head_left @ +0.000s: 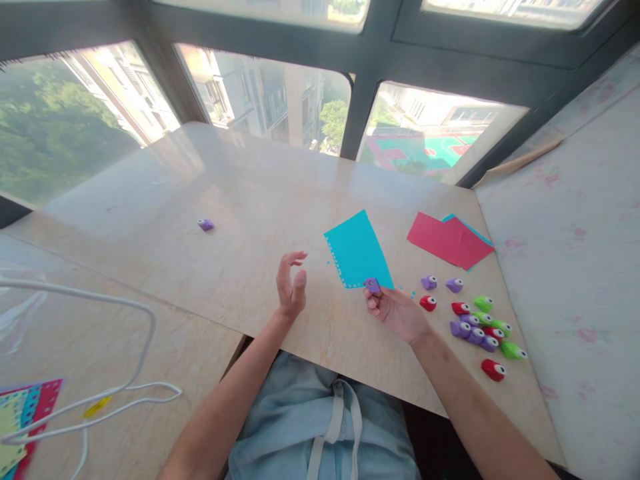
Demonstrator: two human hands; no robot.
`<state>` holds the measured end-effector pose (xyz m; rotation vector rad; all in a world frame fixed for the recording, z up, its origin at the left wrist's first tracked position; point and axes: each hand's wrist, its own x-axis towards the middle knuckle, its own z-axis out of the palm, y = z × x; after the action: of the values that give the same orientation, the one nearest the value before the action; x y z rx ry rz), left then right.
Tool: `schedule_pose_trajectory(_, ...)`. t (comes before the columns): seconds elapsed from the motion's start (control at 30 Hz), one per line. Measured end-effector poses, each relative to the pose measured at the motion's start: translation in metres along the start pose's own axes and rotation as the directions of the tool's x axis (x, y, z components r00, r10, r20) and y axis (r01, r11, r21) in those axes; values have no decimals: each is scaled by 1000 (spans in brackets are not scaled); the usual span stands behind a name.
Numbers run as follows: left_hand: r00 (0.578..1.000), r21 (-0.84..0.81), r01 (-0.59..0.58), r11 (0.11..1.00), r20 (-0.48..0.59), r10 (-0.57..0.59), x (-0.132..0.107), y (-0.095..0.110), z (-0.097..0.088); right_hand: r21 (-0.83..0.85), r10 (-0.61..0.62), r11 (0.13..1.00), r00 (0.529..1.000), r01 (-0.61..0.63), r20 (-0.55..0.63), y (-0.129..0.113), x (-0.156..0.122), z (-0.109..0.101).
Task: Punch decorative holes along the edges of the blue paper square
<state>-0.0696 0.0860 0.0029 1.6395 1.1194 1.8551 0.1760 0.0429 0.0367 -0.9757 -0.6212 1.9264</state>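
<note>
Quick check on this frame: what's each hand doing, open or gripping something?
Left hand: open, fingers curled, holding nothing.
Right hand: closed on a purple punch at the blue sheet's near edge.

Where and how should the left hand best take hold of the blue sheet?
Probably by the left edge of the blue sheet, from the left: the left hand is open on that side, while the right hand and purple punch are at the near edge. Pinch it, thumb above and fingers below, since it is thin and flat; lightly, because small holes line the left edge.
</note>
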Motion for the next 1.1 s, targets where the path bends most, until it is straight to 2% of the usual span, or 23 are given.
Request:
schedule_pose_trajectory(0.1, 994, 11, -23, 1000, 103, 22, -11, 16, 10, 89, 12, 996, 1000, -14, 27, 8, 2, -3)
schedule_pose_trajectory(0.17, 977, -14, 6, 1000, 213, -3, -21, 29, 19, 133, 11, 991, 1000, -14, 29, 13, 4, -5)
schedule_pose_trajectory(0.27, 937, -61, 150, 987, 326, -122, -38, 49, 36, 174, 10, 985, 999, -16, 33, 19, 5, -7)
schedule_pose_trajectory(0.33, 862, -89, 362, 928, 412, -296, -48, 60, 48, 183, -5, 983, 1000, 0, 23, 22, 5, -7)
schedule_pose_trajectory(0.43, 711, -160, 658, 736, 455, -537, -57, 70, 62, 170, -54, 984, 998, 49, 22, 24, 3, -5)
schedule_pose_trajectory(0.47, 672, -192, 716, 671, 452, -587, -58, 72, 65, 160, -72, 985, 997, 66, 29, 24, 2, -5)
schedule_pose_trajectory(0.53, 626, -245, 773, 585, 444, -641, -57, 73, 67, 138, -106, 985, 994, 102, 27, 24, 0, -4)
schedule_pose_trajectory(0.83, 570, -302, 822, 484, 471, -673, -51, 74, 66, 81, -198, 977, 980, 199, -20, 31, 0, 1)
schedule_pose_trajectory(0.97, 571, -325, 821, 470, 452, -685, -51, 75, 69, 36, -214, 976, 977, 215, -21, 29, -4, 9)
schedule_pose_trajectory(1.1, 575, -307, 818, 486, 450, -683, -50, 75, 67, -95, -280, 956, 960, 276, -25, 29, -8, 9)
